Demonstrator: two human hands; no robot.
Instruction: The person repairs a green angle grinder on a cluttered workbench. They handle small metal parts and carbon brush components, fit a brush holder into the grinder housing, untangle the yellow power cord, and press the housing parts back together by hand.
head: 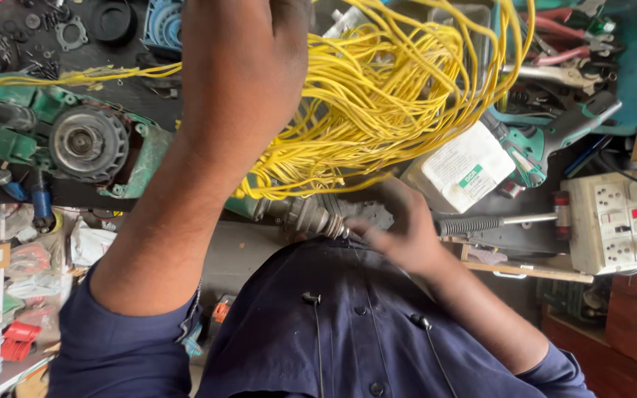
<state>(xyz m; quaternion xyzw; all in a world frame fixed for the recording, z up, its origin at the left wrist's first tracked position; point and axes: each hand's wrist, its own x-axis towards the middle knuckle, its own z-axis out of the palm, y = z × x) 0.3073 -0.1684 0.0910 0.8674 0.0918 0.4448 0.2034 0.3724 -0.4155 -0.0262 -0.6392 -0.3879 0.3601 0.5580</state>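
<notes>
Your left hand [248,44] is closed around a tangled bundle of yellow wire [385,103] raised over the workbench's [252,254] far side, while your right hand [399,228] grips the grey metal part [311,215] at its near edge.

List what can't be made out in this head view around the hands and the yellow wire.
- Left hand: fingers cut off by the top edge; its grip on the yellow wire bundle is unseen.
- Right hand: blurred; whether it grips the grey metal part is unclear.
- Green power tool: partly hidden behind the left forearm.
- White container: label too small to read.
</notes>
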